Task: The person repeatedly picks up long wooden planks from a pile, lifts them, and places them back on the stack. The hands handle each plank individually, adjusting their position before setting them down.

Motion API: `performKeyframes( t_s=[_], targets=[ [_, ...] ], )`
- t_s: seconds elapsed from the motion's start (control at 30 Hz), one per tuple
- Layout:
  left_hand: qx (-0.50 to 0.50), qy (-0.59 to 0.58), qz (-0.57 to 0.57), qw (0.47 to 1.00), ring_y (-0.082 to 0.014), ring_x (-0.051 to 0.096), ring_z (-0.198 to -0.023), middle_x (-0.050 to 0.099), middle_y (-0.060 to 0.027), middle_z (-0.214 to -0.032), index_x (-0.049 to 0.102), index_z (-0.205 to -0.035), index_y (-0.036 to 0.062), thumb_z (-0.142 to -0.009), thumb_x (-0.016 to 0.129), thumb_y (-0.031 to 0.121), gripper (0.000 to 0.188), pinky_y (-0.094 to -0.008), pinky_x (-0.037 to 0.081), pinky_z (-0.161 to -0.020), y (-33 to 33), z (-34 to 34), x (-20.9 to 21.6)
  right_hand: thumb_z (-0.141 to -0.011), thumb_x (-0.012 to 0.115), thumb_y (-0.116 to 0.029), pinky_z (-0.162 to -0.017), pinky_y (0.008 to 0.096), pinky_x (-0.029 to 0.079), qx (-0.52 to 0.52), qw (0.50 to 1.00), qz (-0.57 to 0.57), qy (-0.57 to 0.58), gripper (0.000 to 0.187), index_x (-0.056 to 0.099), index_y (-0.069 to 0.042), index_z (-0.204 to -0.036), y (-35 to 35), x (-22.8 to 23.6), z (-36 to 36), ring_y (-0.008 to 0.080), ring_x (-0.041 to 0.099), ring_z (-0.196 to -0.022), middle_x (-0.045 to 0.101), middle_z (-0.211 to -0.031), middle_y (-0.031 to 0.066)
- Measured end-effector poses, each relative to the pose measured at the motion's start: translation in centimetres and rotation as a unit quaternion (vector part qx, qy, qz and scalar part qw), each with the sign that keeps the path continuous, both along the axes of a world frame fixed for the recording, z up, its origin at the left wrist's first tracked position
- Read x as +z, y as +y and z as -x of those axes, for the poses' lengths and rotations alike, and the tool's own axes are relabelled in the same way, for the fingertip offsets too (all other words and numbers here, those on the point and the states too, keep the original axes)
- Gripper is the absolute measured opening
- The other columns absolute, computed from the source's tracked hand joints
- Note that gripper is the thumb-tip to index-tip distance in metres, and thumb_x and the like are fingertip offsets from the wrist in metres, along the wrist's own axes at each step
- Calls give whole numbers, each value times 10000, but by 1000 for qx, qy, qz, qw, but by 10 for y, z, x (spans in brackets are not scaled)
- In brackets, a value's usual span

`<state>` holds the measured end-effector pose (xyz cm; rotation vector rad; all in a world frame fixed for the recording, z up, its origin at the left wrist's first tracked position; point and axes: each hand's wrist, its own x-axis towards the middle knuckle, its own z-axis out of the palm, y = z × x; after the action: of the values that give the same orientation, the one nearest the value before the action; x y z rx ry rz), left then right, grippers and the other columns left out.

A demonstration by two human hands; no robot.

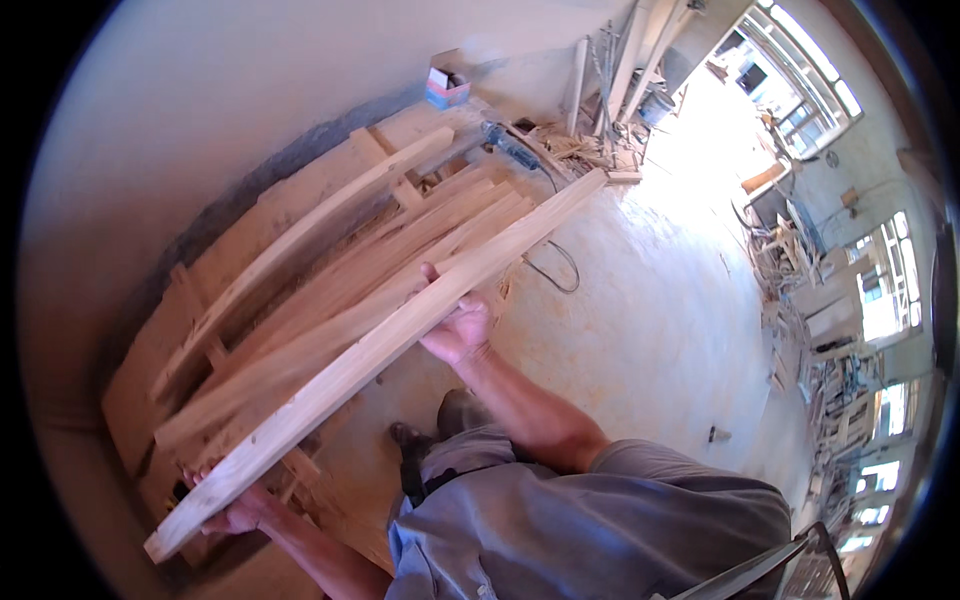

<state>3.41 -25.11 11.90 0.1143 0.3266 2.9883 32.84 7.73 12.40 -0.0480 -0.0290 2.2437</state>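
A long, pale wooden plank point(350, 362) slants across the view from lower left to upper right, held up in both hands. Near its lower left end my left hand point(235, 507) is closed around it, with fingertips showing over the far edge. My right hand point(458, 322) grips it past the middle from beneath, the thumb side at the far edge. Parts of the fingers on both hands are hidden by the plank. Just beyond it lies a stack of similar planks point(390, 262), with one longer plank point(290, 253) set apart behind them.
A blue power tool point(511, 145) with a black cord point(567, 285) lies beyond the stack. A small blue and white box point(446, 88) stands by the wall. Wood scraps point(600, 150) pile up in the far corner. Leaning boards point(640, 65) stand there. More clutter lines the windowed right wall.
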Motion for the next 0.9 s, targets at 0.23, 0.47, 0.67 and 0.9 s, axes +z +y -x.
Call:
performKeyframes(
  t_s=[0.23,0.47,0.67,0.9],
  targets=[
    [-57,-82,-5,995,-347,504,-1084,546,-191,-1178,480,-1279,-38,-802,591,563,776,-495,356,-1018,100,25,28,-616,647,-155,-927,453,478,31,998,44,14,588,596,-38,-1190,70,-18,51,264,634,-951,684,-981,90],
    [-5,-248,68,966,-372,471,-1235,527,-179,-1320,550,-1271,71,-829,607,446,582,-579,289,-1103,152,59,30,-623,643,-150,-976,484,459,44,991,116,-53,460,636,-51,-1072,141,-42,119,293,625,-993,682,-1019,84],
    [28,-288,34,957,-300,464,-1247,586,-63,-1294,655,-1143,155,-873,579,482,431,-538,257,-1124,171,88,16,-593,643,-119,-1026,501,425,96,982,111,-117,579,582,-50,-1166,169,-62,163,314,556,-1129,616,-1191,104],
    [40,-251,55,966,-302,336,-1364,378,-75,-1490,401,-1426,133,-913,487,586,690,-535,213,-1150,174,106,-20,-584,630,-123,-1070,528,382,115,967,113,-196,695,531,-51,-1268,193,-81,202,346,508,-1215,588,-1248,124]
  ],
)
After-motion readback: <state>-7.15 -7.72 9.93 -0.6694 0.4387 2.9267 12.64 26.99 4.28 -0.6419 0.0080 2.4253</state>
